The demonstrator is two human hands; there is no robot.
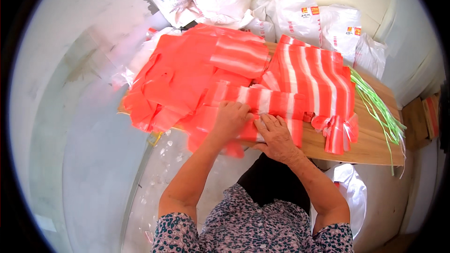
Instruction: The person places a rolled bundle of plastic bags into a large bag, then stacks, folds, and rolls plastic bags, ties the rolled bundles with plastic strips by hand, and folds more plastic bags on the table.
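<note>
On the table's near side lies a red plastic bag with white stripes (pixel 262 100), flattened and partly folded. My left hand (pixel 231 118) rests on it, fingers curled around its plastic. My right hand (pixel 277 138) lies flat beside the left, fingers stretched over the bag's near part. A loose red end of the bag hangs past the table edge below my left wrist, slightly blurred. Left of my hands spreads a heap of red plastic bags (pixel 183 70), crumpled and overlapping. To the right sits a neat stack of striped bags (pixel 311 75), its gathered handles toward me.
The wooden table (pixel 375 143) has a curved right end. A bundle of light green strings (pixel 375 103) lies there, its ends hanging over the edge. Several stuffed white sacks (pixel 295 18) stand behind the table. A white bag (pixel 351 189) is below it on the right.
</note>
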